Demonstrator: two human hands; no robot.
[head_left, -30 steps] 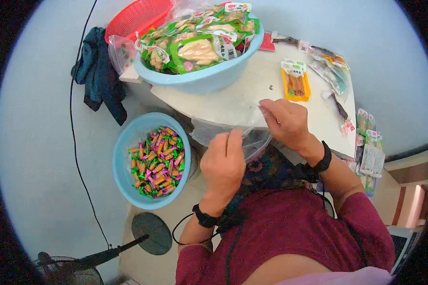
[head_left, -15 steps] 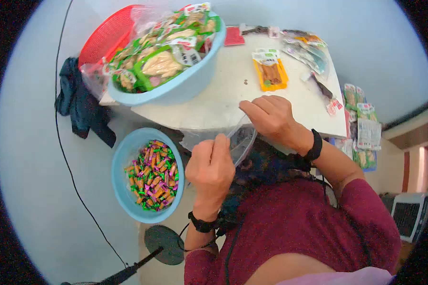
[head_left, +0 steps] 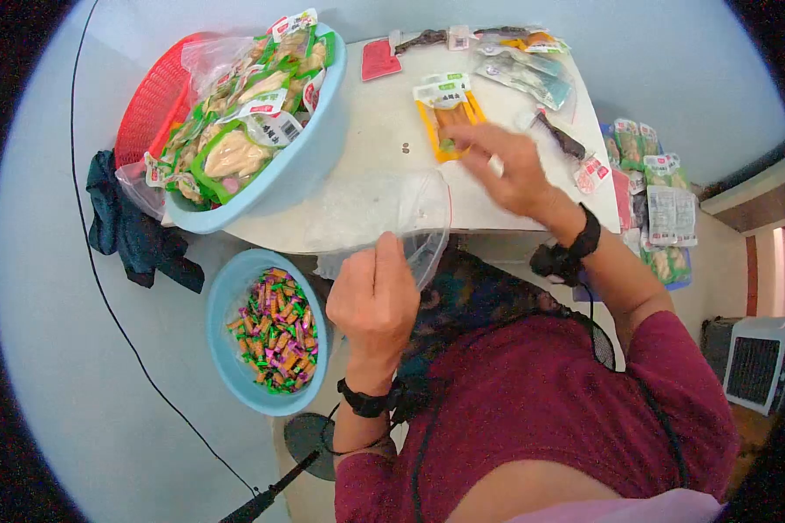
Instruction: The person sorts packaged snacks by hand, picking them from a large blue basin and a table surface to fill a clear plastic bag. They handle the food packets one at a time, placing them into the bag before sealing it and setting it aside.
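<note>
A clear plastic bag [head_left: 371, 209] lies partly over the front edge of the white table [head_left: 497, 213], its mouth toward me. My left hand [head_left: 375, 292] is closed on the bag's near edge. Farther right, my right hand [head_left: 506, 166] has its fingers apart over the lower end of a yellow and white food packet [head_left: 449, 109]; whether they touch is blurred. Two small brown bits [head_left: 406, 147] lie left of that packet.
A blue basin [head_left: 323, 157] of green food packets and a red basket [head_left: 144, 109] stand at the left. Below is a blue basin [head_left: 235, 383] of wrapped candies. Flat packets [head_left: 532, 83] and a dark strip packet [head_left: 560, 138] lie at the right.
My right hand has let go of the bag and moved up to the yellow packet, its fingers opening. My left hand still holds the bag. The view has shifted slightly.
</note>
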